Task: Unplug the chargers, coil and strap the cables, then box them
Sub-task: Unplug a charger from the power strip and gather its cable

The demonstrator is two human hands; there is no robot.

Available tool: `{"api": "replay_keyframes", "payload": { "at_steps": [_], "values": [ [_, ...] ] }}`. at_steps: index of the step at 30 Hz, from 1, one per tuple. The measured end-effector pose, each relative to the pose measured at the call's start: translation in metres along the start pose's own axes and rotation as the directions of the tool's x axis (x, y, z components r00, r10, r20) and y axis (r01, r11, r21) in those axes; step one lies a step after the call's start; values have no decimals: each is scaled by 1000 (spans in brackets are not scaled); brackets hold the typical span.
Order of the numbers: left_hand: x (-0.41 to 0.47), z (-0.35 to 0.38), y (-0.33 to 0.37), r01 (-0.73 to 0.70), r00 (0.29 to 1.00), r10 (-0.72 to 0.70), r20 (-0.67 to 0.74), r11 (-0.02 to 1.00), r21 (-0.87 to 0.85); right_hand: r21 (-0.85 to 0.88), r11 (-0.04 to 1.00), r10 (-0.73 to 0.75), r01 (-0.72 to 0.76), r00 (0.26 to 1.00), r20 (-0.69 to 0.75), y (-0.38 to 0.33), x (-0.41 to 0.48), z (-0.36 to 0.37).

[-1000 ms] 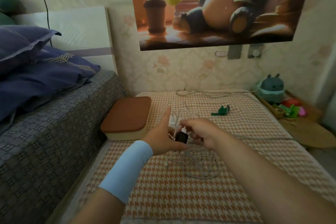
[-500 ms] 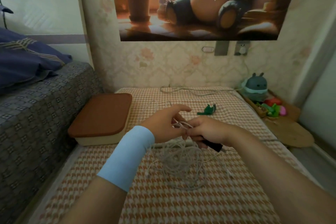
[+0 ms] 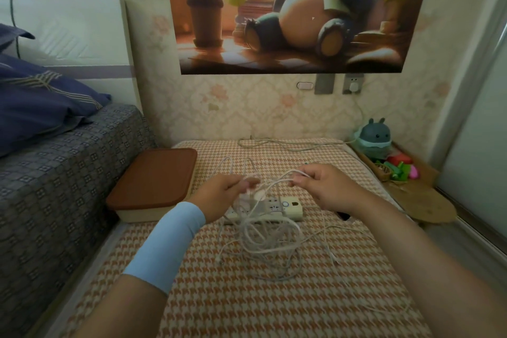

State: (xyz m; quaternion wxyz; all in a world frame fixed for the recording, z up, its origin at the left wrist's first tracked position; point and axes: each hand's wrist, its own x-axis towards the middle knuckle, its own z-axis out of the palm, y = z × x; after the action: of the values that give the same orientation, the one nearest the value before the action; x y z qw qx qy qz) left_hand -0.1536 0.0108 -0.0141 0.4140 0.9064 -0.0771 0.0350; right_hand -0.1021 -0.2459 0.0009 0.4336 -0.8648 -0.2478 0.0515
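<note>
A tangle of white charger cables point(image 3: 267, 239) lies on the houndstooth mat point(image 3: 247, 304) in front of a white power strip point(image 3: 285, 207). My left hand point(image 3: 222, 195), with a light blue wrist sleeve, pinches a strand of the cable above the strip. My right hand point(image 3: 326, 189) pinches the same white cable further right, and the strand arcs between them. A dark object pokes out under my right wrist point(image 3: 343, 215). The box with a brown lid point(image 3: 153, 181) sits shut at the mat's left edge.
A bed with a grey patterned cover point(image 3: 55, 173) and blue pillows rises at left. Another cable point(image 3: 288, 144) runs along the wall toward a wall socket point(image 3: 353, 84). A round toy point(image 3: 374, 137) and colourful items stand on a wooden shelf point(image 3: 422, 200) at right.
My hands have drawn apart, stretching a cable strand between them. The view has tilted up, and the power strip now shows below my hands.
</note>
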Motion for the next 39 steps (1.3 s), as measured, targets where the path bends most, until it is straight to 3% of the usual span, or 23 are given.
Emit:
{"api": "replay_keyframes", "payload": {
  "at_steps": [2,4,5,6,7,8,9,11,13,15,17,19,21,23,25,27,30,32,34,35,36,37,39],
  "values": [
    [-4,-7,-6,72,963,-143,-227,952,-297,-39,998,41,-43,997,-67,3,0,-4],
    [-8,-20,-19,109,845,-435,-309,707,-699,8,995,102,-101,991,-81,10,0,-9],
    [-11,-28,-27,100,766,-559,-318,591,-800,-2,991,133,-133,988,-80,14,0,-11],
    [-14,-35,-34,126,685,-640,-349,576,-808,-42,986,160,-164,984,-79,18,0,-12],
    [-18,-42,-41,204,611,-667,-426,653,-729,-93,977,182,-190,980,-82,21,1,-11],
    [-21,-48,-46,309,550,-630,-548,763,-567,-148,967,195,-207,977,-91,22,2,-9],
    [-26,-52,-49,436,532,-537,-654,837,-332,-194,956,202,-219,974,-104,22,2,-6],
    [-34,-59,-51,641,636,-422,-646,754,139,-203,957,185,-207,975,-121,18,4,-2],
    [-36,-61,-47,696,715,-537,-447,600,394,-174,969,162,-176,982,-94,14,4,4],
    [-36,-55,-36,653,697,-688,-202,494,574,-175,975,135,-139,990,-37,10,4,11],
    [-34,-43,-20,528,690,-722,-50,455,717,-161,982,102,-99,995,13,4,4,18],
    [-29,-33,-8,417,814,-579,-31,547,726,-140,987,86,-79,995,47,-2,5,22],
    [-22,-22,11,277,945,-321,-53,706,652,-122,990,85,-75,993,80,-8,6,25],
    [-16,-4,37,89,996,-74,-50,849,521,-89,993,82,-72,989,120,-14,6,27],
    [-13,17,57,-42,999,51,-15,933,357,-70,995,76,-66,987,144,-19,7,28],
    [-7,30,55,-26,998,10,63,967,253,-93,995,57,-45,990,131,-19,6,26],
    [-4,20,32,102,982,-162,91,879,465,-89,995,45,-39,997,68,-8,4,17],
    [-9,-1,28,204,873,-463,150,627,752,-95,993,68,-65,997,26,4,1,8],
    [-17,-22,36,156,713,-687,140,350,924,-122,989,88,-86,996,13,14,-2,2],
    [-23,-29,42,135,663,-734,149,312,940,-138,987,87,-83,996,18,18,-4,1],
    [-25,-35,48,161,649,-740,179,363,918,-151,985,83,-77,996,30,21,-4,1],
    [-26,-39,57,183,690,-683,239,485,855,-158,985,78,-70,996,45,22,-5,2],
    [-21,-27,79,138,842,-443,309,729,670,-145,988,64,-53,995,74,23,-4,4]
  ]
}}
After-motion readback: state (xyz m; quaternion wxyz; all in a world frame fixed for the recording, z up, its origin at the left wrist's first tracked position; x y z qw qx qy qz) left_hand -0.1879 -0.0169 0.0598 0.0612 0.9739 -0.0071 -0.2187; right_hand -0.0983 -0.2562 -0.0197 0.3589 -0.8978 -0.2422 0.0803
